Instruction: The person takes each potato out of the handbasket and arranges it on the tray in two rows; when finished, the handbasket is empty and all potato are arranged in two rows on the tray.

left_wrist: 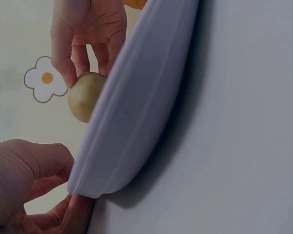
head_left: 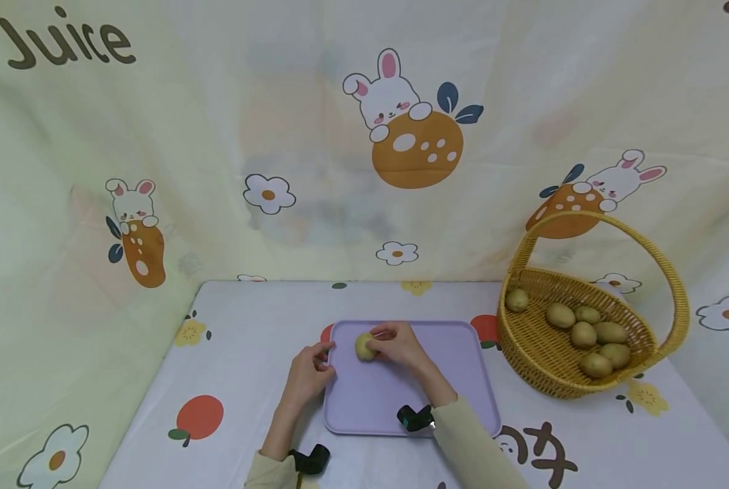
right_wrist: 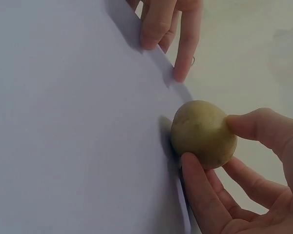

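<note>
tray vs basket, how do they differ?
The tray is smooth and lilac; the basket is woven and yellow-brown. The tray is shallow; the basket is deeper, with an arched handle. Only one potato, pinched by the right hand, is at the tray; several potatoes lie in the basket. Both sit on the tablecloth.

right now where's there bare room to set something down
Bare: upper right of the lilac tray, beyond the right hand; the tray's lower left, below the pinched potato; tablecloth left of the left hand. Crowded: the tray's upper left, where both hands work; right half of the wicker basket, where potatoes cluster.
</note>
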A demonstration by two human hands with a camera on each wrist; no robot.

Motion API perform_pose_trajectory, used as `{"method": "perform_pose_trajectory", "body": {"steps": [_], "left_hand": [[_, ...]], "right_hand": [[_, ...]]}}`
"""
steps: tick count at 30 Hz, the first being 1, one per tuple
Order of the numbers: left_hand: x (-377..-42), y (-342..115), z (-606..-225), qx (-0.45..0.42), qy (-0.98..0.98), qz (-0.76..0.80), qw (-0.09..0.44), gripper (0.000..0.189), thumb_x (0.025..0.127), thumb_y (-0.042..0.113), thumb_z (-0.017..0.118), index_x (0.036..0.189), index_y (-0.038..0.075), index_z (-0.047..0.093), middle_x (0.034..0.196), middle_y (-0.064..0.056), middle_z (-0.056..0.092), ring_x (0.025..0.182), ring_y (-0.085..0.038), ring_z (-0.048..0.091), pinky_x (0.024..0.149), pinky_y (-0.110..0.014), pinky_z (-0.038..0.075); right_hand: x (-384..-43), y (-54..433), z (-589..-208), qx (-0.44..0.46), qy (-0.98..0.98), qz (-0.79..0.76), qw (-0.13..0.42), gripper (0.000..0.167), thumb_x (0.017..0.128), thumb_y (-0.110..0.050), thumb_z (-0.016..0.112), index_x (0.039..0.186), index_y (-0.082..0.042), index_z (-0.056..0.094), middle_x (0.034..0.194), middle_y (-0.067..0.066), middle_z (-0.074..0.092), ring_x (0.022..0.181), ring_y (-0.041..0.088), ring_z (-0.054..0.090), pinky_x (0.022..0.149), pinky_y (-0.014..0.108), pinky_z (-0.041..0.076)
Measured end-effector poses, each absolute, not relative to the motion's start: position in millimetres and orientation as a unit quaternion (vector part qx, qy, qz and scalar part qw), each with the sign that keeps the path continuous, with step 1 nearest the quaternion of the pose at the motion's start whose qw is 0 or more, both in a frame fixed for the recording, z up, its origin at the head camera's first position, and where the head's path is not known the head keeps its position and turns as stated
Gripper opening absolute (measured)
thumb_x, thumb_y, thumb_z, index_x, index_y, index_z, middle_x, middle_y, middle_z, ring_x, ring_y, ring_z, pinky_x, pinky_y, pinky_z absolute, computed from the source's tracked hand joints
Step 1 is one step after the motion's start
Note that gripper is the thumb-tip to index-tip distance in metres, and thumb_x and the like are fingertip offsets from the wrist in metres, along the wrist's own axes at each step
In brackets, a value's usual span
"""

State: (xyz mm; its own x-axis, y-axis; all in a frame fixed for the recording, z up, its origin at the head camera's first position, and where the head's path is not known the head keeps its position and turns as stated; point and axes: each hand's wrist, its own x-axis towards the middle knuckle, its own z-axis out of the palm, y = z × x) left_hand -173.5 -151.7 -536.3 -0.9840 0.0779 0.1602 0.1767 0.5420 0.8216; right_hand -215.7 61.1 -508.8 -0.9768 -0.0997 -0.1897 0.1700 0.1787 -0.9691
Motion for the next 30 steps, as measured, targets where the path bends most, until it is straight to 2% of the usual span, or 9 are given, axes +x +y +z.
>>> {"method": "perform_pose_trajectory", "body": {"steps": [22,30], "left_hand": [[-172,-151,-535,-0.069,-0.878,-0.472,0.049,0.045,0.071,-0.006,0.065,0.116,-0.001,0.068,0.087,-0.011,0.059,0.071,-0.013,0.058,0.064,-0.023,0.047],[-174,-151,-536,-0.073,-0.879,-0.467,0.054,0.046,0.071,-0.007,0.065,0.116,-0.001,0.068,0.086,-0.011,0.059,0.070,-0.014,0.058,0.063,-0.023,0.046]], "right_hand": [[-215,70,-507,0.040,0.764,-0.636,0.095,0.031,0.077,0.000,0.072,0.105,0.011,0.067,0.092,0.018,0.068,0.074,0.015,0.063,0.064,0.032,0.057],[-216,74,-510,0.050,0.758,-0.642,0.100,0.029,0.078,0.000,0.072,0.105,0.010,0.068,0.091,0.014,0.069,0.074,0.016,0.064,0.064,0.032,0.057]]}}
